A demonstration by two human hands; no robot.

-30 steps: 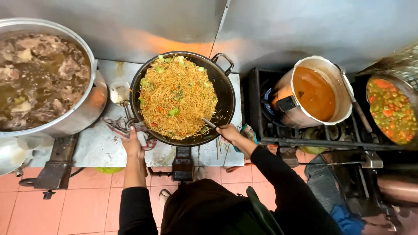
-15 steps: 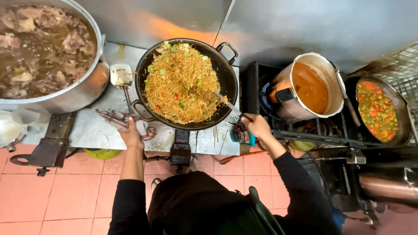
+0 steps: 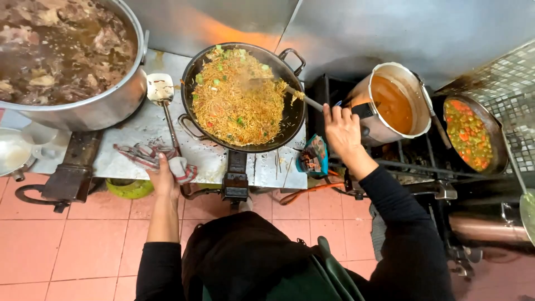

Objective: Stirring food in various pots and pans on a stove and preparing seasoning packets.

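Right hand [image 3: 341, 129] closed round a long utensil handle [image 3: 304, 96] reaching into the noodles [image 3: 238, 103], left hand [image 3: 163, 177] pressed on a striped cloth [image 3: 146, 156] — beside the black wok [image 3: 290, 120] — ladle [image 3: 160, 89] just left, stockpot [image 3: 106, 108] beyond

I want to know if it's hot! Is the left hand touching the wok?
Apart. The head view shows the left hand resting on a striped cloth on the counter, with bare counter between it and the wok.

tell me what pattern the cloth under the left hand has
Red and white stripes on the cloth, under the left hand; head view.
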